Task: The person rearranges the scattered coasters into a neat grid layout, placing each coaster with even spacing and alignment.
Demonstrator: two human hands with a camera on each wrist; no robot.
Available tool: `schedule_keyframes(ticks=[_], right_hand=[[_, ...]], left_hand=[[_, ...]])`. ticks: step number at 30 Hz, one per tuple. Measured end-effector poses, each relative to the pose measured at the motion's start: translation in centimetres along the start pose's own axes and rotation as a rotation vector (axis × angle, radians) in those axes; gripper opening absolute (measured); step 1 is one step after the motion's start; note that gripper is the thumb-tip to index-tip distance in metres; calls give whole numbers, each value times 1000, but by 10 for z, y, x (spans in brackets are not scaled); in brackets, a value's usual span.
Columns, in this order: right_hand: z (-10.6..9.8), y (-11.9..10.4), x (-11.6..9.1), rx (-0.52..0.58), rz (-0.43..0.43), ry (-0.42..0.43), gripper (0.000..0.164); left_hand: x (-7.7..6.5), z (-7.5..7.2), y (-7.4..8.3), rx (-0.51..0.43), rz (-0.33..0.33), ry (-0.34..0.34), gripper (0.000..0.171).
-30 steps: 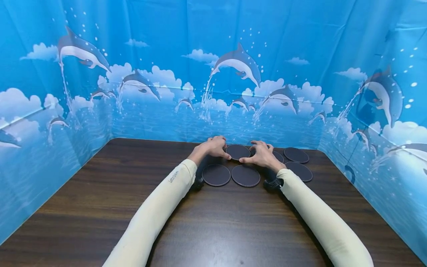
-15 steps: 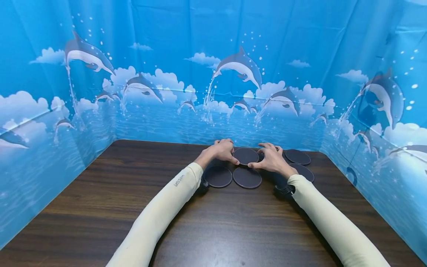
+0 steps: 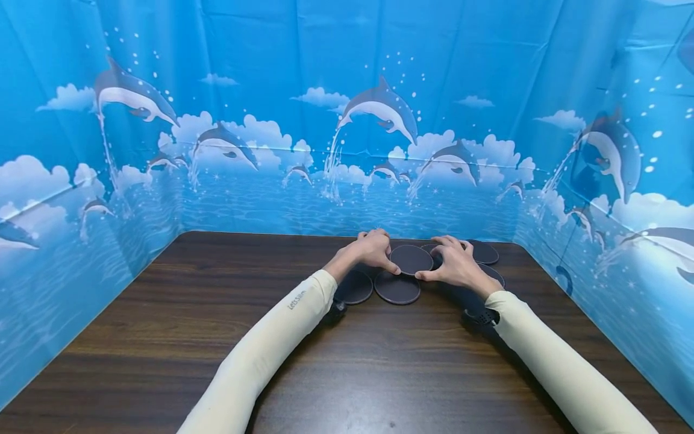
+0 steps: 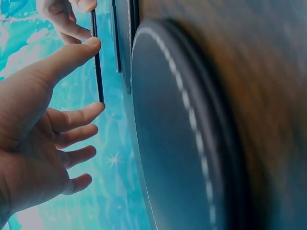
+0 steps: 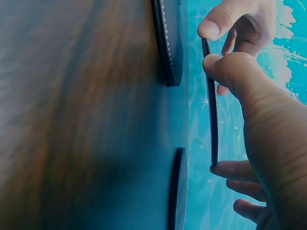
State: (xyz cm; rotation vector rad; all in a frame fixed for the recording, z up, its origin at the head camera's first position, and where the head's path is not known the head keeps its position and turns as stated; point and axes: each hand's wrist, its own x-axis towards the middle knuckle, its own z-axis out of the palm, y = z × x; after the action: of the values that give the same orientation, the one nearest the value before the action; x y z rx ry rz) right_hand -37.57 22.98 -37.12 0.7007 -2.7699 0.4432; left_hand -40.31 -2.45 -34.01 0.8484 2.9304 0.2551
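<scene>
Dark disc point(image 3: 411, 260), edges pinched by left hand point(image 3: 373, 248) and right hand point(image 3: 455, 264), hangs clear above the table point(image 3: 390, 361).

Head looks down; wrist closeups share held disc point(image 3: 411, 260).

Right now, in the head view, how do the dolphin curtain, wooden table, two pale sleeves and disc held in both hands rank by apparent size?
1. Dolphin curtain
2. Wooden table
3. Left sleeve and right sleeve: too alike to rank apart
4. Held disc
</scene>
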Motion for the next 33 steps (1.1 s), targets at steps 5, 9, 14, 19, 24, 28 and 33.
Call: schedule_keyframes(ticks=[5, 9, 14, 19, 24, 28, 33], right_hand=[[-1, 7, -15, -6, -5, 13, 81], [-1, 16, -27, 5, 0, 28, 79], [-7, 25, -39, 3, 4, 38, 76], [-11, 32, -49, -1, 17, 19, 78], [-13, 37, -59, -6, 17, -1, 76], [-16, 40, -66, -6, 0, -8, 72], [-18, 41, -73, -10, -15, -23, 71]], left_hand=[[4, 6, 15, 36, -5, -11, 42], [6, 10, 28, 43, -10, -20, 42], [9, 12, 41, 37, 13, -16, 42], [9, 14, 54, 69, 30, -18, 43], [8, 14, 66, 124, 41, -40, 45], [7, 15, 74, 150, 47, -64, 46], [5, 18, 79, 143, 54, -90, 48]])
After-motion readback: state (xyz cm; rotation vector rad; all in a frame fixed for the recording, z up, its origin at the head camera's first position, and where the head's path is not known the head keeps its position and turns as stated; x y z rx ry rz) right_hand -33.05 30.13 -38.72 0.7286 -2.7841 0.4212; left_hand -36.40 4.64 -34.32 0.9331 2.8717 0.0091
